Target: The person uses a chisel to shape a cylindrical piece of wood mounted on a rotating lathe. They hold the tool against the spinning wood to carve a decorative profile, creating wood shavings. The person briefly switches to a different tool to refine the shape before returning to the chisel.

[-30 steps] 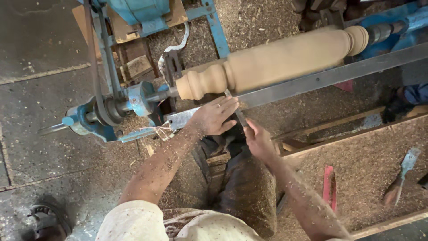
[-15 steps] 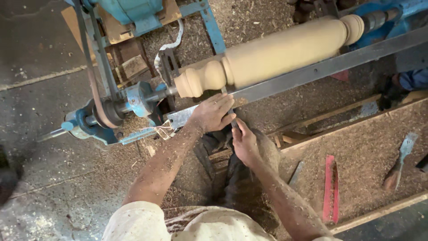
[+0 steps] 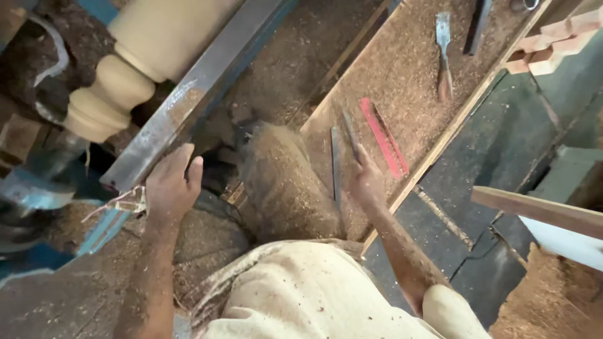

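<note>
Since the earlier frame the right hand has left the rest bar and swung out to the sawdust tray at the person's right; the view has turned with it. The hand is now closing on a dark chisel, fingers curled about its lower end, the blade pointing up and away from the wrist. Whether the grip is complete cannot be told. A second, greyer chisel is lying just to the left of that hand, and a red file just to its right.

The left hand is resting against the near end of the rest bar, fingers loosely together and holding nothing. Beyond it, across the bar, the spindle is sitting in the lathe, its beaded end nearest this hand.

The step in hand appears to be a change of tool. The next move probably calls for lifting the chisel free of the sawdust and carrying it back across the sawdust-covered knee, which is lying between the two hands, to the bar.

Farther from the right hand, a wooden-handled chisel is lying up the tray; pale wood blocks are stacked beyond the tray's edge.
</note>
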